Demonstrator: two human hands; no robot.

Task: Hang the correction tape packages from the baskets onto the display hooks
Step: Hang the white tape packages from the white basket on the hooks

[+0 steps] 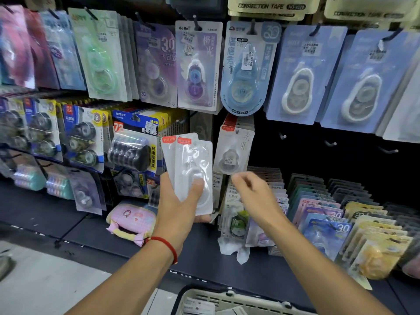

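Observation:
My left hand (179,203) grips a small stack of white correction tape packages (193,160) with red top labels, held upright in front of the display, thumb across the front blister. My right hand (254,192) hovers just right of the stack with fingers loosely curled and nothing in it, just below a hung stack of matching white packages (234,151) on a display hook. A cream basket (229,301) with more packages sits at the bottom edge of the view.
Hooks above carry blue (245,69), purple (197,64) and green (102,55) tape packages. Bare hooks (329,143) stick out of the dark panel at right. The shelf holds rows of upright packages (336,223) and a pink pouch (131,221).

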